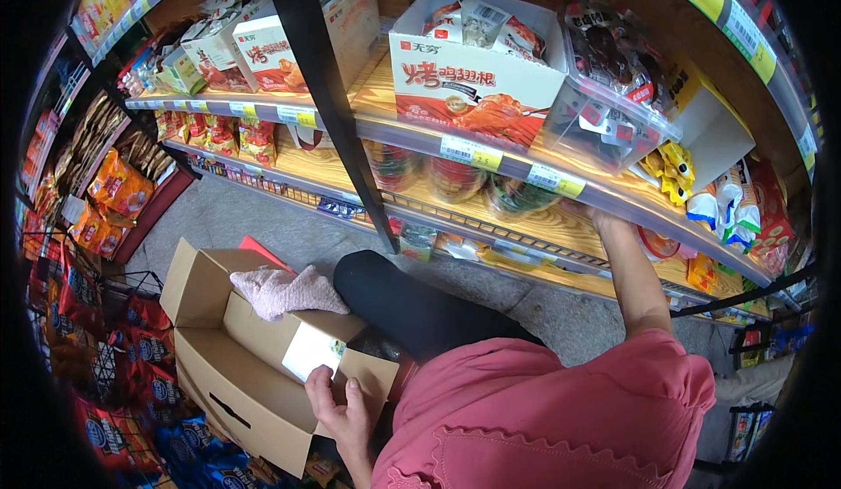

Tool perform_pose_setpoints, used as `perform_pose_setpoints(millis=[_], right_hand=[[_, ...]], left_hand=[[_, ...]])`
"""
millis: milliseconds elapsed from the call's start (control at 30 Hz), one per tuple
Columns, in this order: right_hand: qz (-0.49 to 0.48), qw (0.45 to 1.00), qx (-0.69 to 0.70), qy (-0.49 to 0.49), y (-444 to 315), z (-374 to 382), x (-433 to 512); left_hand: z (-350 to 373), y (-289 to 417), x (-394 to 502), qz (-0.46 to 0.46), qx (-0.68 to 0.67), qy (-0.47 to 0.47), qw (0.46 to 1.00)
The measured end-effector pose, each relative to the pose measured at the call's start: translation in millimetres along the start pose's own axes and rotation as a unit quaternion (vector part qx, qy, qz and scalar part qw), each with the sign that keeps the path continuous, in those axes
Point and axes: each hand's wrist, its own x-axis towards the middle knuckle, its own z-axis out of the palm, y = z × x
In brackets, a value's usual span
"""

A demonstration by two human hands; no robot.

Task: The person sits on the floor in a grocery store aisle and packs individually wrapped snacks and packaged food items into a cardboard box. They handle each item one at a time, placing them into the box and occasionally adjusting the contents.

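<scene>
My left hand is over the near flap of an open cardboard box, thumb and fingers apart. Its fingertips are at the lower edge of a bright white card or packet lying on the box's side. Across the rim rests a crumpled pale pink cloth. My right hand reaches under the edge of a wooden shelf, mostly hidden by the shelf lip. Nearest to it are clear round plastic jars on the shelf below; whether it grips one cannot be seen.
On the upper shelf stand a display carton of packaged snacks and a clear plastic bin of packets. A black upright post divides the shelving. Wire racks with red and blue snack bags flank the box. Grey floor tiles show between.
</scene>
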Motion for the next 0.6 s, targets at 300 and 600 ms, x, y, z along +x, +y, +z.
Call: perform_pose_setpoints(millis=[300,600], right_hand=[[0.048,0.99,0.086,-0.104,32,-50,50],[0.068,0.988,0.082,-0.112,49,-47,61]], left_hand=[[13,6,-5,0.028,0.071,-0.01,0.997],[14,0,-10,0.067,0.133,-0.02,0.989]])
